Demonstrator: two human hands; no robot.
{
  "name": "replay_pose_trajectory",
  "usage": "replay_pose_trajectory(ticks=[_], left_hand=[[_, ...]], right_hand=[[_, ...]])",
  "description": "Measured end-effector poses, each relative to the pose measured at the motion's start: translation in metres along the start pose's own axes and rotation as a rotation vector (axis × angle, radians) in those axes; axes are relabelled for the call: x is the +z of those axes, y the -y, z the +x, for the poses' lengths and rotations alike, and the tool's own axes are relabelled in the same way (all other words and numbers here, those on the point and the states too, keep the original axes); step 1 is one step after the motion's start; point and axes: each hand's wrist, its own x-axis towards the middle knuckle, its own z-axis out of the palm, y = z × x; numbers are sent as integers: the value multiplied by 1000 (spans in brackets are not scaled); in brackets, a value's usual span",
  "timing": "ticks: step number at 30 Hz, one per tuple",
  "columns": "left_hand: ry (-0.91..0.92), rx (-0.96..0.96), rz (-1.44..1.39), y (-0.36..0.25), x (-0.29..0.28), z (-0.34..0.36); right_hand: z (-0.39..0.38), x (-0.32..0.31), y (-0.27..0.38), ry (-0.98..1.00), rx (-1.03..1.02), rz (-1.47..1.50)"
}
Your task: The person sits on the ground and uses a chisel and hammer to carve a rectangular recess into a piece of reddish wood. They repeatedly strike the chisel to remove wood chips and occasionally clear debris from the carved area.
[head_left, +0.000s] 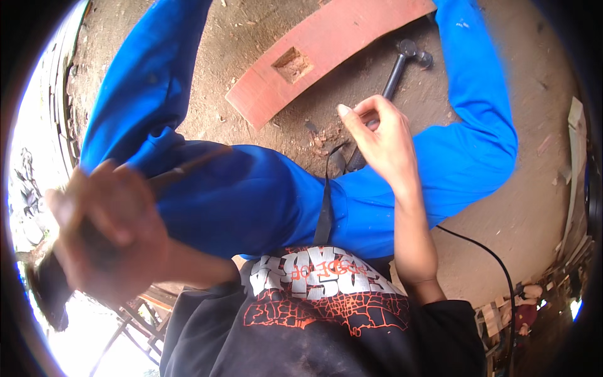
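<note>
My left hand (113,232), smeared by motion, is raised at the left, closed around a chisel. The chisel's thin blade (188,168) points up and to the right over my blue trouser leg; a dark, blurred end sticks out below the hand. My right hand (386,141) hovers over my lap with thumb and fingers curled together; what they pinch, if anything, is hidden. Behind it on the ground lies a hammer (397,72) with a dark handle, partly covered by the hand. Between my legs rests a reddish wooden plank (339,38) with a squarish hole (293,65) cut in it.
Wood chips (323,138) are scattered on the brown dirt ground (477,251) near the plank. A black strap (324,213) hangs across my lap. A black cable (496,257) curves down at the right. Wood scraps (575,157) lie along the right edge.
</note>
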Motion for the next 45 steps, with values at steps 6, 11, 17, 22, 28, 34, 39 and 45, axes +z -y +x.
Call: replay_pose_trajectory(ticks=[6,11,17,22,28,34,39,45], left_hand=[[289,-269,674,52,86,1],[782,-168,414,93,106,-38],[891,-151,396,102,89,-60],[607,-82,385,94,66,-40],[217,-115,194,104,50,-43],[-127,-359,18,112,48,-57],[-14,-388,23,111,53,-58],[-7,-446,47,115,54,-54]], right_hand=[[80,-23,3,-229,-593,-784],[162,-30,-2,55,-599,-1193],[173,-50,12,309,-612,-1181],[156,-53,0,190,-619,-1121],[124,-29,-17,-149,-479,-1093],[119,-20,-10,-212,-345,-1087],[134,-9,3,-300,-294,-1086],[167,12,33,-288,-83,-1047]])
